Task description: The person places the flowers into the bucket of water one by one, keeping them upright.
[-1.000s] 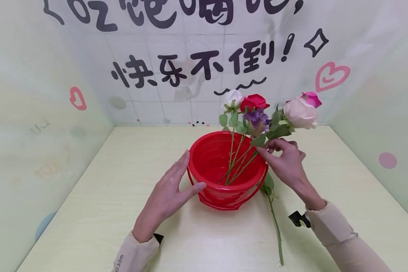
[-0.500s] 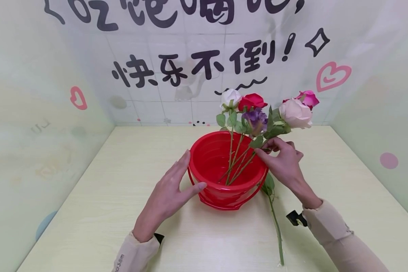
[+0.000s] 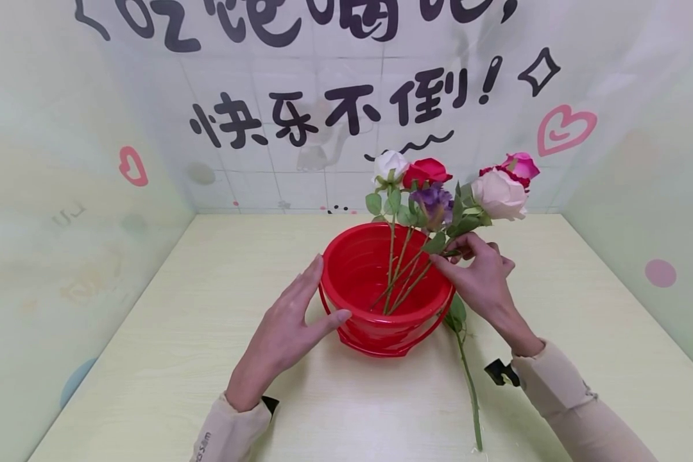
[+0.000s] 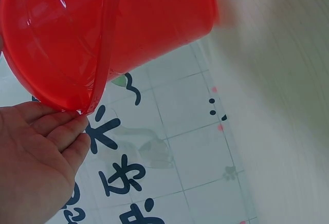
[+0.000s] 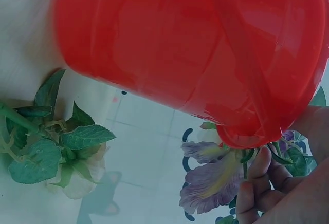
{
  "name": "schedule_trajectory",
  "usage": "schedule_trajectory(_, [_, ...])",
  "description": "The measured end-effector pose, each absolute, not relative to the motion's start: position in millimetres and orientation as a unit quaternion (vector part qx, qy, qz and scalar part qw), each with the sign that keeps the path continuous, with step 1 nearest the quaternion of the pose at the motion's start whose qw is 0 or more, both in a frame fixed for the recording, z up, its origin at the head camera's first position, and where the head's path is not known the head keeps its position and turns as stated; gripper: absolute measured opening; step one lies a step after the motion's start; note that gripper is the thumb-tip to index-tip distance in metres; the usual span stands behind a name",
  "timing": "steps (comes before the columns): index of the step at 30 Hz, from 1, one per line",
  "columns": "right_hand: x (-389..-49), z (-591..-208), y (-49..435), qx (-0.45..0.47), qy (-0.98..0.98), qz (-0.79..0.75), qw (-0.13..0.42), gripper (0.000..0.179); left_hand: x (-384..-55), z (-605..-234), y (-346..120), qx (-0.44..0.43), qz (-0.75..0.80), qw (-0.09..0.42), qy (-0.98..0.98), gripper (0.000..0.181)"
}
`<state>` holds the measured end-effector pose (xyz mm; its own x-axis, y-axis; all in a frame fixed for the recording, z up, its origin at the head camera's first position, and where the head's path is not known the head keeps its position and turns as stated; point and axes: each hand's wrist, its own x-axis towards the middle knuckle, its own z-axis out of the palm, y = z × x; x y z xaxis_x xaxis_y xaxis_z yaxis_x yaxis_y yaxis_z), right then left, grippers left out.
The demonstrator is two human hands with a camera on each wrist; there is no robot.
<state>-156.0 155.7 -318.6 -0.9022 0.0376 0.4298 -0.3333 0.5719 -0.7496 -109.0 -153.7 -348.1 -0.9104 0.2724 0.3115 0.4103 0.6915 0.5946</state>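
Note:
A red plastic bucket (image 3: 355, 282) stands mid-table with several artificial flowers leaning in it. Along its left rim lie the straight fingers of my left hand (image 3: 289, 327), thumb at the front rim. At the right rim my right hand (image 3: 485, 273) pinches a flower stem below the pale pink rose (image 3: 501, 194). Close behind that bloom is a magenta rose (image 3: 522, 165). Left of it show a purple iris (image 3: 434, 204), a red rose (image 3: 427, 172) and a white rose (image 3: 390, 165). In the right wrist view, fingertips (image 5: 262, 162) meet the stem right under the rim.
Another flower lies on the table right of the bucket, its green stem (image 3: 469, 385) pointing toward me. The right wrist view shows its pale bloom (image 5: 79, 175). The bucket's red handle (image 3: 424, 337) hangs down in front. A printed sheet (image 3: 254, 186) forms the back wall.
My right hand has shifted slightly left with the pinched stem, and the pale pink and magenta roses moved left with it. The other blooms edged left a little. My left hand stayed put.

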Motion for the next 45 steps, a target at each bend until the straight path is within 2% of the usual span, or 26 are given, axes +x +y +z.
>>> schedule_trajectory(19, [-156.0,-324.3,161.0,0.079,-0.859,0.459,0.214,0.031,-108.6,-347.4,-152.2,-0.184,-0.345,0.099,-0.915,0.094])
schedule_trajectory(35, [-152.4,-324.2,166.8,0.067,-0.867,0.461,0.175,0.035,-108.7,-348.7,-152.9,-0.187,-0.346,0.101,-0.914,0.094])
schedule_trajectory(45, [-151.5,-325.1,173.6,0.08,-0.863,0.485,0.118,0.046,-109.4,-349.1,-152.3,-0.189,-0.344,0.105,-0.914,0.094])
